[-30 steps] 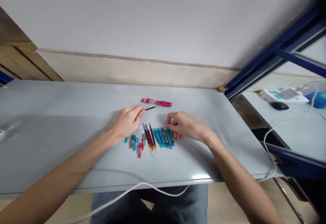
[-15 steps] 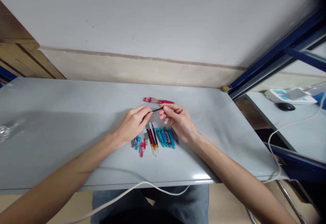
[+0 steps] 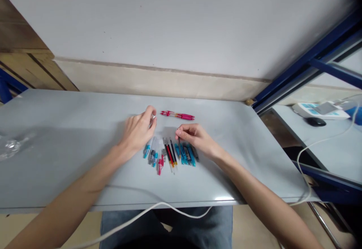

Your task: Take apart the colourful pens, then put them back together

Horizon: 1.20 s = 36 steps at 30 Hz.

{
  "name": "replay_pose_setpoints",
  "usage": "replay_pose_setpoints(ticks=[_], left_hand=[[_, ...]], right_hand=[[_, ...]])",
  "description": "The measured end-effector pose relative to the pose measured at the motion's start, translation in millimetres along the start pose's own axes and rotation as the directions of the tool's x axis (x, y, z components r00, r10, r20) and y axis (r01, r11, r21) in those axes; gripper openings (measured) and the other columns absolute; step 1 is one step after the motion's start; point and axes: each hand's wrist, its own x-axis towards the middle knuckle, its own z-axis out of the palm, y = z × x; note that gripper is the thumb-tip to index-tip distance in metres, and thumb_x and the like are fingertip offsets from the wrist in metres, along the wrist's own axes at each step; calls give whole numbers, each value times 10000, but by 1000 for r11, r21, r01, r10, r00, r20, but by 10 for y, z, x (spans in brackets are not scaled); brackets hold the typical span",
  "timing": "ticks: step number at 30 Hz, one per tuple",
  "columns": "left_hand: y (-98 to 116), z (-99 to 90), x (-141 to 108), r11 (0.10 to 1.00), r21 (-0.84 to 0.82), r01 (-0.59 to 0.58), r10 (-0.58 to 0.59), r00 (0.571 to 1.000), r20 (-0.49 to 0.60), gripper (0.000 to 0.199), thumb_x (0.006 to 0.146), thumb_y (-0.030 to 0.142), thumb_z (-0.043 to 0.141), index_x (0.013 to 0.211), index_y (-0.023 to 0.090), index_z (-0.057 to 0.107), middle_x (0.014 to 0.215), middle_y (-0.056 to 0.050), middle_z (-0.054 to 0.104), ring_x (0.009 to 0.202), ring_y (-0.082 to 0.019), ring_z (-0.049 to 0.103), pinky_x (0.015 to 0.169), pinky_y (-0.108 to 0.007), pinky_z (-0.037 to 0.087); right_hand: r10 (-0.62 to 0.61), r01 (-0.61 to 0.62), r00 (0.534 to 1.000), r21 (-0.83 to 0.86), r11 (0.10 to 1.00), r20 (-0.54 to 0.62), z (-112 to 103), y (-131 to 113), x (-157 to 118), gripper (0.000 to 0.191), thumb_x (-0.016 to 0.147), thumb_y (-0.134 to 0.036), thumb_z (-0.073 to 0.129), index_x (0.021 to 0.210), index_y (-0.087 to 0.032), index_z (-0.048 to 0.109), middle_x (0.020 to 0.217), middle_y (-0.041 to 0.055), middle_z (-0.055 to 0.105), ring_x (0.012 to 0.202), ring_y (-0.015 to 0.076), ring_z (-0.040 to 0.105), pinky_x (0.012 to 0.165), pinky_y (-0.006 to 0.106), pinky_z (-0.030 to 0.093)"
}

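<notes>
My right hand (image 3: pixel 195 136) pinches a dark pen refill (image 3: pixel 179 147) that points down beside the grip barrels. My left hand (image 3: pixel 138 128) is closed around a small clear or silvery piece (image 3: pixel 153 117), mostly hidden by the fingers. Below the left hand lie several clear pen barrels with coloured ends, among them a blue one (image 3: pixel 146 151) and a pink one (image 3: pixel 160 165). Between the hands, red and black refills (image 3: pixel 169 152) lie side by side. Blue and grey grip barrels (image 3: pixel 188 154) form a row under the right hand.
Two pink pens (image 3: pixel 178 115) lie farther back on the grey table (image 3: pixel 70 158). Crumpled clear plastic (image 3: pixel 11 147) is at the far left. A white cable (image 3: pixel 147 212) hangs across the front edge. A black mouse (image 3: pixel 316 122) sits on another surface at right.
My hands have moved apart. The refill has come down with my right hand and turned from sideways to pointing down. My left hand has moved left, revealing another blue-ended clear barrel.
</notes>
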Motion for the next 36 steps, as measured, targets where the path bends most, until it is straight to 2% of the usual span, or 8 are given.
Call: replay_pose_setpoints(ticks=[2, 8, 12, 17, 21, 27, 32, 36], left_hand=[[11, -25, 3, 998, 57, 29, -30, 999, 24, 162, 990, 281, 494, 1106, 230, 596, 884, -29, 747, 723, -225, 697, 607, -313, 355], [92, -36, -22, 992, 123, 9, -24, 992, 121, 140, 1004, 293, 449, 1065, 253, 568, 865, -15, 753, 728, -230, 698, 597, -317, 291], [114, -47, -33, 989, 147, 0, -29, 981, 191, 147, 995, 286, 441, 1072, 258, 563, 871, -19, 753, 741, -235, 699, 589, -319, 279], [99, -73, -23, 974, 223, -31, -38, 953, 299, 168, 965, 243, 432, 1056, 247, 572, 817, -40, 731, 708, -252, 687, 567, -327, 261], [62, -47, -11, 976, 218, -26, -49, 942, 331, 165, 941, 234, 461, 1049, 239, 586, 812, -58, 721, 700, -257, 680, 576, -321, 312], [-22, -30, -37, 998, 66, 21, -40, 954, 297, 85, 881, 228, 534, 954, 253, 570, 730, -16, 665, 595, -219, 607, 555, -304, 307], [-139, -62, -125, 989, -136, 64, -11, 933, 360, 33, 852, 234, 526, 877, 256, 519, 673, 39, 606, 567, -169, 549, 569, -285, 330], [-232, -34, -138, 959, -250, 130, -13, 907, 421, 68, 842, 299, 550, 830, 246, 510, 663, 54, 577, 567, -147, 529, 575, -266, 358]], right_hand=[[-26, 27, 1000, -77, 997, 17, 37, -2, 1, 438, 956, -547, 604, 770, -160, 687, 618, -27, 498, 562, 103, 335, 545, 277, 282], [-180, 131, 966, -250, 959, -186, 51, 2, 22, 365, 987, -443, 586, 750, -173, 646, 681, -10, 567, 632, 124, 435, 616, 283, 326], [-246, 162, 941, -327, 931, -235, 50, -7, 9, 351, 1005, -412, 571, 755, -178, 648, 712, -2, 616, 647, 131, 454, 648, 289, 337], [-215, 135, 954, -343, 930, -209, 69, 32, 7, 318, 991, -377, 597, 740, -185, 637, 690, -13, 595, 664, 137, 472, 662, 283, 353], [-142, 67, 974, -382, 922, -174, 118, 119, 25, 296, 936, -385, 676, 720, -190, 624, 701, -7, 605, 698, 153, 488, 688, 293, 362], [-181, 94, 978, -543, 835, -108, 159, 217, 40, 355, 907, -476, 717, 708, -205, 603, 733, 16, 583, 774, 190, 490, 771, 332, 373], [-222, 131, 961, -431, 893, -167, 98, 197, 62, 388, 957, -487, 642, 716, -207, 526, 728, -3, 568, 732, 168, 493, 723, 310, 373], [-307, 144, 917, -507, 850, -255, -54, 244, 100, 294, 1025, -359, 521, 776, -209, 569, 828, 38, 608, 855, 213, 525, 817, 341, 406]])
